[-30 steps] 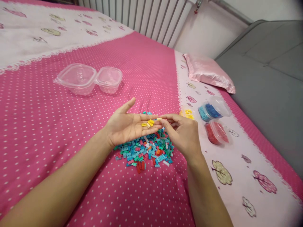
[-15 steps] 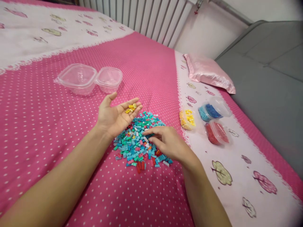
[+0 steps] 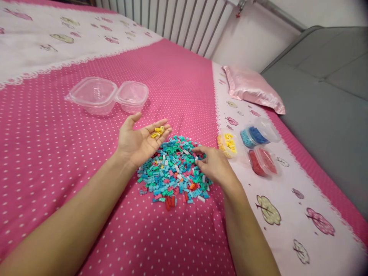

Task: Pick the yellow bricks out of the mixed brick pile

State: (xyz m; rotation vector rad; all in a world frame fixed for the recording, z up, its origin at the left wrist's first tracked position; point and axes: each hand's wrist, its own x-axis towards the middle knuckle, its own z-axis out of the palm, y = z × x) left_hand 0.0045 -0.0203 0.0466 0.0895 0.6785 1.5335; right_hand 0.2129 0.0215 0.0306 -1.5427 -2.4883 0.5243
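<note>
My left hand is palm up with its fingers stretched out flat, holding several small yellow toy bricks on the fingers. Below and beside it lies a pile of mixed toy bricks, mostly turquoise, blue and green, with some pink, white, red and orange ones. Over the pile's right side is my right hand, thumb and fingers bent and apart. I see nothing between its fingertips, which are at or just above the bricks.
Two clear plastic containers stand at the upper left on the pink dotted bedspread. To the right are a tub of yellow bricks, a container of blue bricks and one of red bricks. A pink pillow lies behind them.
My right hand has moved right across the pile, from its middle toward its right edge, uncovering bricks there. My left hand and its yellow bricks are nearly still.
</note>
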